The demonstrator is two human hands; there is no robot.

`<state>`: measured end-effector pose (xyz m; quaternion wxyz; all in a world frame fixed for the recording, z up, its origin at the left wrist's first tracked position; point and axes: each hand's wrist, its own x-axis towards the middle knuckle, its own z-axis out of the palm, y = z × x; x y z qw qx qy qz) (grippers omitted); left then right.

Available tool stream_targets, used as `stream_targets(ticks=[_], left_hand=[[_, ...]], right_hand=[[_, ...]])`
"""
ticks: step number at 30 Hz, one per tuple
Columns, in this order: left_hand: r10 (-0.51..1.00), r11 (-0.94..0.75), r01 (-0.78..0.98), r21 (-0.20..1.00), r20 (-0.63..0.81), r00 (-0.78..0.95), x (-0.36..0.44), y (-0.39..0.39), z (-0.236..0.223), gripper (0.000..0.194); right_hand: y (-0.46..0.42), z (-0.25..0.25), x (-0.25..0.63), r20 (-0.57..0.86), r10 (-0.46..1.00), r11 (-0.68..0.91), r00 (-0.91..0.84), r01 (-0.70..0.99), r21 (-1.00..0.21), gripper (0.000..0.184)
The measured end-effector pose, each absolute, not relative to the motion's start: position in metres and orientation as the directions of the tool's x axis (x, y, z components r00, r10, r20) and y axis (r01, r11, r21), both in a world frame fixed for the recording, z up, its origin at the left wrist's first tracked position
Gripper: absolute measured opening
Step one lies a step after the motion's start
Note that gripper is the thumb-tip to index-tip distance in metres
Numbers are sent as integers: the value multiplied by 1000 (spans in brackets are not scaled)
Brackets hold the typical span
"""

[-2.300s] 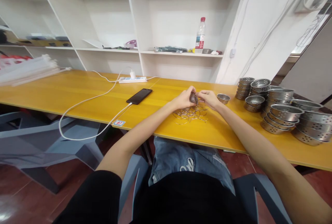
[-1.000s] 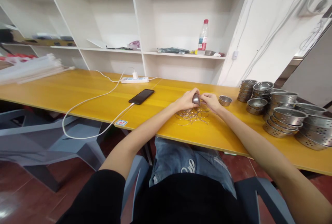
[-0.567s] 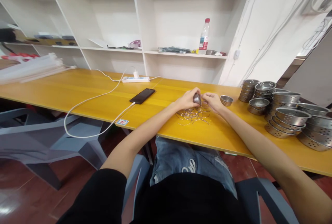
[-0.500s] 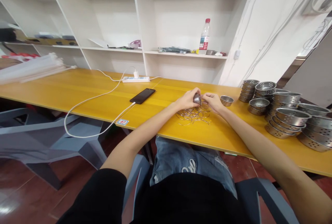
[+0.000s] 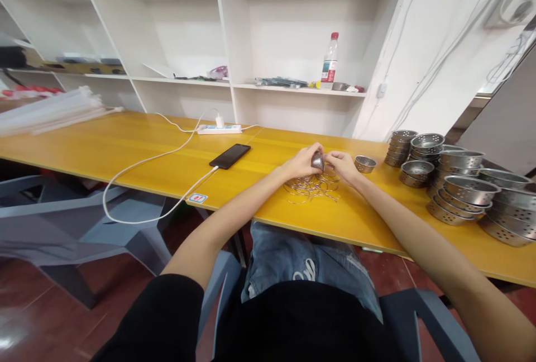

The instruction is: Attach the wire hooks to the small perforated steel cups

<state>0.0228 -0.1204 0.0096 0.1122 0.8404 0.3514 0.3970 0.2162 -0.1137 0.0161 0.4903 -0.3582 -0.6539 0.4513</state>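
Observation:
Both my hands meet over the yellow table (image 5: pixel 125 149), just above a loose pile of thin wire rings (image 5: pixel 312 189). My left hand (image 5: pixel 300 161) is closed around a small perforated metal cup (image 5: pixel 317 161), held on its side. My right hand (image 5: pixel 343 163) pinches at the cup's edge; whether a wire piece is between its fingertips is too small to tell. One more small metal cup (image 5: pixel 365 163) stands alone on the table just right of my right hand.
Stacks of perforated metal cups (image 5: pixel 456 180) crowd the table's right end. A black phone (image 5: pixel 230 156) lies left of my hands, its white cable (image 5: pixel 138 183) looping over the front edge from a power strip (image 5: pixel 219 128). White strips (image 5: pixel 50 110) are piled far left; a bottle (image 5: pixel 329 63) stands on the shelf.
My hands have stayed together over the wire pile, with the cup turned slightly between them. The view has shifted a little as my head moved.

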Motion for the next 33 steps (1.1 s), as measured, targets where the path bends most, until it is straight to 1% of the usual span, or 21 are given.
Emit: stream_targets(ticks=[6, 8, 10, 12, 14, 18, 20, 23, 26, 29, 33], left_hand=[[653, -751, 478, 455, 616, 440, 21, -121, 9, 60], [654, -752, 462, 471, 619, 434, 18, -123, 9, 62], [663, -744, 450, 494, 624, 414, 16, -125, 8, 62], [675, -733, 441, 518, 635, 376, 13, -126, 7, 63], [673, -733, 425, 531, 654, 344, 11, -126, 5, 63], [643, -763, 381, 523, 680, 354, 12, -126, 3, 63], [630, -775, 353, 525, 693, 350, 14, -126, 4, 63], [629, -776, 327, 539, 704, 331, 17, -130, 6, 65], [632, -773, 330, 542, 702, 327, 18, -135, 9, 65], [632, -773, 332, 540, 700, 332, 19, -138, 10, 65], [633, -773, 321, 548, 703, 324, 19, -138, 10, 63]], right_hand=[[-113, 17, 223, 329, 896, 355, -299, 38, -934, 57], [-112, 19, 223, 368, 891, 390, -267, 31, -920, 59], [-111, 20, 223, 419, 886, 432, -200, 27, -901, 60], [-110, 21, 223, 456, 876, 470, -154, 64, -881, 52], [-112, 20, 222, 483, 863, 501, -147, 136, -855, 40], [-116, 19, 217, 562, 817, 576, -131, 253, -778, 21], [-118, 19, 215, 597, 795, 602, -104, 256, -756, 17], [-120, 19, 214, 641, 763, 639, -78, 237, -732, 17], [-121, 20, 215, 694, 713, 689, -102, 282, -667, 19], [-121, 19, 215, 738, 650, 743, -179, 352, -569, 22], [-122, 16, 213, 757, 598, 779, -262, 411, -473, 24]])
